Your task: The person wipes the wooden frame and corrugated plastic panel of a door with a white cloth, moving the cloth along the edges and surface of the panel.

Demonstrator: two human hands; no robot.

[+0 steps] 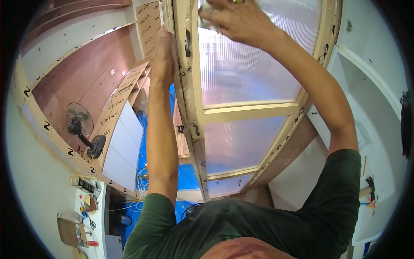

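Observation:
In front of me stands a tall door point(196, 129) with a cream, masking-taped frame and ribbed translucent panes point(254, 69). My left hand point(162, 54) is raised at the door's left edge, thumb up, and grips it; most of its fingers are hidden behind the edge. High on the upper pane, my right hand point(241, 21) presses a crumpled whitish cloth point(208, 22) near the left side of the frame. Its fingers are bent over the cloth, and the top of the picture cuts off part of the hand.
At left, a black fan point(82, 129) stands on a covered counter point(113, 116). Scissors point(92, 223), a cardboard box point(69, 231) and small tools lie on a white shelf, lower left. Blue sheeting point(187, 176) covers the floor. A hammer point(368, 187) lies in the white cabinet at right.

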